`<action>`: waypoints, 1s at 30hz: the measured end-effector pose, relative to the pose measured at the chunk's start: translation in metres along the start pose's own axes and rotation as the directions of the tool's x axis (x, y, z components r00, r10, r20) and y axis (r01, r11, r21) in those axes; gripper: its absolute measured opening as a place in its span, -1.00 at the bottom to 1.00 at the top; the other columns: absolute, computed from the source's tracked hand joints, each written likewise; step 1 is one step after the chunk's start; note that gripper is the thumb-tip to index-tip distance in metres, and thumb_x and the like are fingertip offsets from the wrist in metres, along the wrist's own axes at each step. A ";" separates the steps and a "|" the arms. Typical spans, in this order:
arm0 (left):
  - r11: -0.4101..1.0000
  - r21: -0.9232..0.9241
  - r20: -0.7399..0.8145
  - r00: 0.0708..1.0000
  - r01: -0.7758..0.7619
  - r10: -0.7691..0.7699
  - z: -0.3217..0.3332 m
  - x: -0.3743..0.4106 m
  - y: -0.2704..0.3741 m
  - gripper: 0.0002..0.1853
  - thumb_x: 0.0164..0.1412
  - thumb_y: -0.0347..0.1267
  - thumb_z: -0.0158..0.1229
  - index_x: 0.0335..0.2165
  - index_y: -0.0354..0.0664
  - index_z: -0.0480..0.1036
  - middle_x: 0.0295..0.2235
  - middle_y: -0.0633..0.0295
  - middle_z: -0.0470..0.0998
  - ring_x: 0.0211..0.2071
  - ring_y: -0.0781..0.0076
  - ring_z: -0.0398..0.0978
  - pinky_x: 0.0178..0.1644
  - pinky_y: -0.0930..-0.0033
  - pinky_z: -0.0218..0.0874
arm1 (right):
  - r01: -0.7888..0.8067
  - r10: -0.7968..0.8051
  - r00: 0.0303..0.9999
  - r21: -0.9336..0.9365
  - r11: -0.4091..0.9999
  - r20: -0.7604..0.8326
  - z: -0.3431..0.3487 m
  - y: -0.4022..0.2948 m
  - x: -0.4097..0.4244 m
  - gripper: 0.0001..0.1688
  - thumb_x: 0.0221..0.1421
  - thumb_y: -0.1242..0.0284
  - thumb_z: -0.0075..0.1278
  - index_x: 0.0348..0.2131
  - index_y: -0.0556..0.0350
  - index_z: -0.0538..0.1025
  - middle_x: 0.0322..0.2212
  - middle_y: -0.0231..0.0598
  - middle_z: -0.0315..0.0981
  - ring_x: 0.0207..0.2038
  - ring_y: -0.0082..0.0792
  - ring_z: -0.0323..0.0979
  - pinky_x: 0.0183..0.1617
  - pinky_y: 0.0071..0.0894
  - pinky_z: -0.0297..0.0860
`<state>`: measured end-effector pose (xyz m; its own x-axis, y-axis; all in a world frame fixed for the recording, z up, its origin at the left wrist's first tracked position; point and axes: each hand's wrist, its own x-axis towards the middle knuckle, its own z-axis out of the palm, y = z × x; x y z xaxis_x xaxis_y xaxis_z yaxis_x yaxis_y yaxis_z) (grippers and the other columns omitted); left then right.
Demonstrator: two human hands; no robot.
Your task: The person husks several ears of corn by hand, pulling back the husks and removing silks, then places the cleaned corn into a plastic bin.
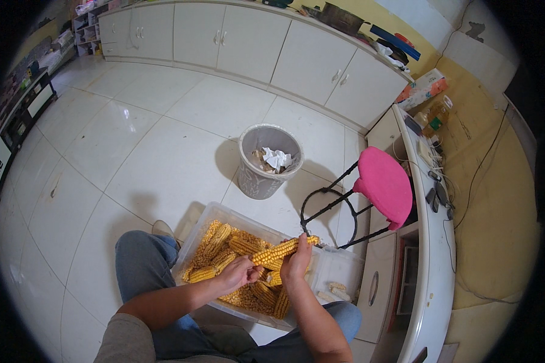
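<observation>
My right hand (296, 262) is closed around a dried yellow corn cob (279, 252), which is held slantwise over a clear plastic bin (190, 245). At the cob's lower left end is my left hand (241, 273), its fingers curled; whether they touch or pinch the cob is hard to tell. The bin stands on the floor between my knees and holds several whole corn cobs (218, 240) on a layer of loose kernels (243, 299). A second clear plastic container (345, 265) to the right holds several stripped cobs (340, 293).
A grey waste bin (261, 183) with crumpled paper stands beyond the corn bin. To its right is a stool with a pink cover (383, 183) and black legs. A white desk (429, 272) runs along the right side, and white cabinets (254, 41) line the far wall.
</observation>
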<state>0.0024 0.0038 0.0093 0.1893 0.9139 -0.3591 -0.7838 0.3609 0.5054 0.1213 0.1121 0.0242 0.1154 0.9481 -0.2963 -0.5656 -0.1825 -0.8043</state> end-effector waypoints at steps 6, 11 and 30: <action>1.000 -0.019 -0.054 0.999 -0.006 0.005 -0.003 0.002 -0.002 -0.96 -0.01 -0.51 -0.27 -0.48 -0.19 0.13 -0.50 0.21 0.29 -0.62 0.54 0.15 -0.51 0.52 0.03 | -0.063 0.063 0.998 -0.033 0.997 0.001 0.006 -0.002 -0.010 -0.68 0.05 0.30 -0.15 -0.27 0.11 0.20 -0.38 -0.33 0.22 -0.35 -0.44 0.24 -0.25 -0.41 0.22; 0.999 0.004 -0.152 0.987 -0.043 0.043 0.008 0.001 0.001 -0.92 -0.05 -0.53 -0.24 -0.46 -0.19 0.13 -0.49 0.22 0.31 -0.60 0.54 0.19 -0.51 0.53 0.04 | -0.009 0.007 0.999 -0.040 0.999 -0.043 -0.001 0.009 -0.002 -0.72 0.02 0.24 -0.12 -0.36 0.00 0.23 -0.48 -0.41 0.25 -0.42 -0.47 0.27 -0.40 -0.47 0.22; 0.999 0.030 -0.072 0.997 -0.036 0.038 0.004 0.002 0.000 -0.93 0.00 -0.49 -0.16 -0.44 -0.20 0.17 -0.47 0.21 0.32 -0.53 0.53 0.22 -0.45 0.51 0.09 | 0.009 -0.014 0.999 -0.108 0.994 -0.039 0.006 0.002 -0.008 -0.66 0.05 0.29 -0.16 -0.25 0.15 0.22 -0.38 -0.33 0.22 -0.35 -0.49 0.21 -0.24 -0.47 0.20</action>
<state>0.0047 0.0061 0.0116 0.1158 0.9112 -0.3953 -0.7722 0.3329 0.5412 0.1143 0.1058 0.0278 0.1548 0.9397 -0.3051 -0.4731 -0.2006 -0.8579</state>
